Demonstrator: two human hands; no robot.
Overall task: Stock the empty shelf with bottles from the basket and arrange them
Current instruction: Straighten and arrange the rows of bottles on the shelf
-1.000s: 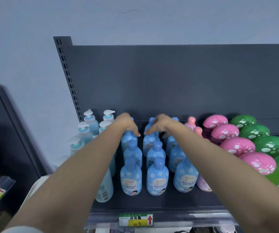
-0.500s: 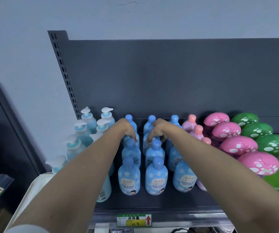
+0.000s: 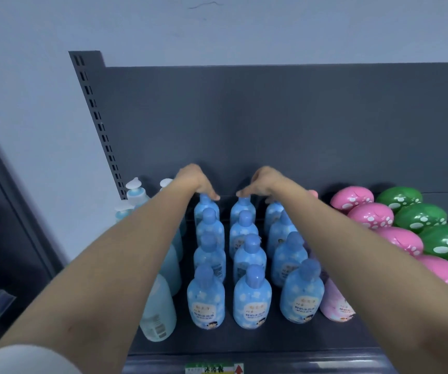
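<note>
Three columns of blue cloud-print bottles [image 3: 206, 298] stand on the dark grey shelf [image 3: 244, 344]. Both my arms reach over them to the back row. My left hand [image 3: 194, 182] points its fingers down and grips the cap of the rearmost bottle in the left column [image 3: 205, 207]. In the same way my right hand [image 3: 262, 182] holds the top of the rearmost bottle in the middle column [image 3: 241, 209]. Both caps are hidden under my fingers. The basket is out of view.
Pale blue pump bottles [image 3: 136, 193] stand left of the blue ones, partly behind my left arm. A pink bottle [image 3: 335, 303] sits to the right, then rows of pink [image 3: 352, 198] and green [image 3: 398, 198] spotted containers. A price label [image 3: 214, 369] marks the shelf's front edge.
Both hands have moved further back along the columns, from the bottles nearer the middle to the rearmost ones by the back panel. The view has shifted closer to the shelf.
</note>
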